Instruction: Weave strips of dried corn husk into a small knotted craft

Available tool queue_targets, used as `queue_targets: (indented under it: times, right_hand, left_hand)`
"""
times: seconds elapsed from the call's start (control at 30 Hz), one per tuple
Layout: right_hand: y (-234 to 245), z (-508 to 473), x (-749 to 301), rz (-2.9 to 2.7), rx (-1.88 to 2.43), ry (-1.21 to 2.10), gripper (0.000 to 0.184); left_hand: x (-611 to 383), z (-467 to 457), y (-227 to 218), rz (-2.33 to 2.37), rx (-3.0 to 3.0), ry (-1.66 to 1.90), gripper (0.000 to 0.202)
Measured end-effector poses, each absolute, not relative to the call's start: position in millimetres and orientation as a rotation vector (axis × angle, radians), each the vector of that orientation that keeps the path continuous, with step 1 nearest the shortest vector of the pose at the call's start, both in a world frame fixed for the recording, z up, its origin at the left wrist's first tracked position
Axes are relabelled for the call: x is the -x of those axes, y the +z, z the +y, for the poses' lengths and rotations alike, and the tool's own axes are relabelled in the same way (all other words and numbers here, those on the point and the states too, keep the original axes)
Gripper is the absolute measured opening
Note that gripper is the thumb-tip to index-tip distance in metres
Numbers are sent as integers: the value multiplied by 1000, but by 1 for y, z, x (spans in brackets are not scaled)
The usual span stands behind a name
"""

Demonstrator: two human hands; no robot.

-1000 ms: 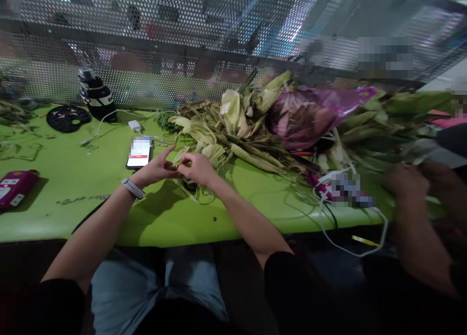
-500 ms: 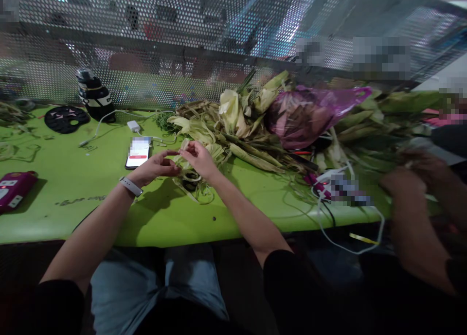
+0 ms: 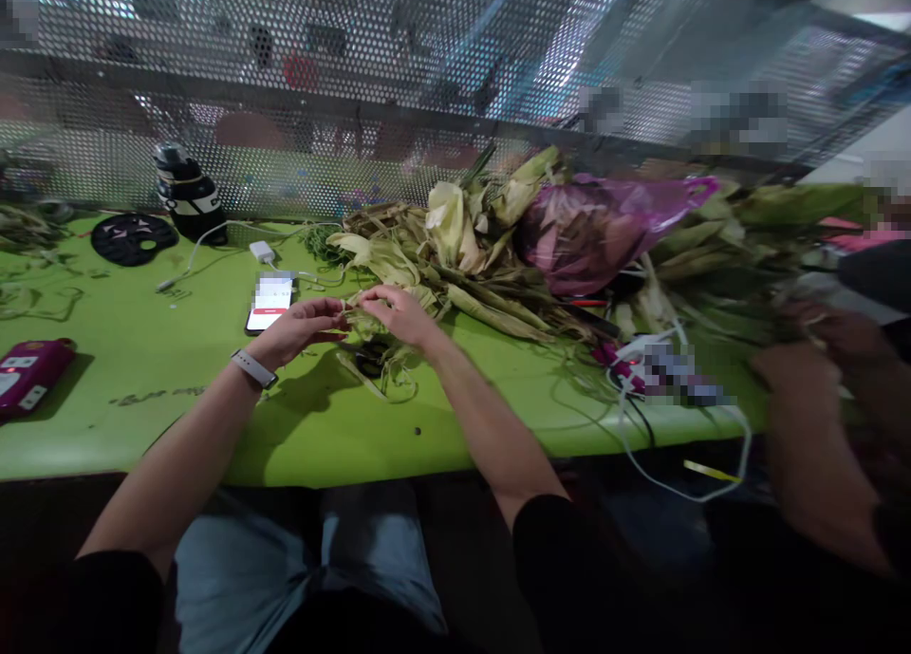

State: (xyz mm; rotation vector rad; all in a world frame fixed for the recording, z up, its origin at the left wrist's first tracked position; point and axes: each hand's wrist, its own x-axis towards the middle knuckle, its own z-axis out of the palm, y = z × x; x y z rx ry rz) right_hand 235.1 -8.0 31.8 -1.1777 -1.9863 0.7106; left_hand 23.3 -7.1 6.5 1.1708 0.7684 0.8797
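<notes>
My left hand (image 3: 299, 326), with a white watch at the wrist, and my right hand (image 3: 399, 314) meet over the green table (image 3: 142, 350). Both pinch a thin strip of dried corn husk (image 3: 354, 320) stretched between their fingertips. Under them lies a small tangle of husk strips (image 3: 381, 364). Just behind stands a big pile of corn husks (image 3: 441, 246). A phone (image 3: 270, 302) with a lit screen lies beside my left hand.
A pink plastic bag (image 3: 590, 232) lies on the husk pile. Another person's hands (image 3: 811, 369) work at the right. Chargers and white cables (image 3: 661, 369) trail over the front edge. A dark bottle (image 3: 186, 194), a black disc (image 3: 132, 237) and a magenta device (image 3: 28, 369) sit at left. Perforated metal screen behind.
My hands have shifted slightly away from me and upward, still together on the husk strip. The other person's hands have moved a little at the right.
</notes>
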Motion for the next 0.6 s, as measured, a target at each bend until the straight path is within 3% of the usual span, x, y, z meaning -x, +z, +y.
queue_targets:
  times: [0.1, 0.4, 0.6]
  right_hand:
    - [36, -9, -237, -2060, 1175, 863, 22]
    - [27, -9, -231, -2010, 1101, 802, 26]
    - [31, -13, -232, -1997, 1068, 859, 31]
  left_hand:
    - [-23, -7, 8, 758, -1168, 862, 24]
    - [-25, -11, 12, 804, -1114, 859, 18]
    - [-25, -8, 10, 910, -1133, 893, 24]
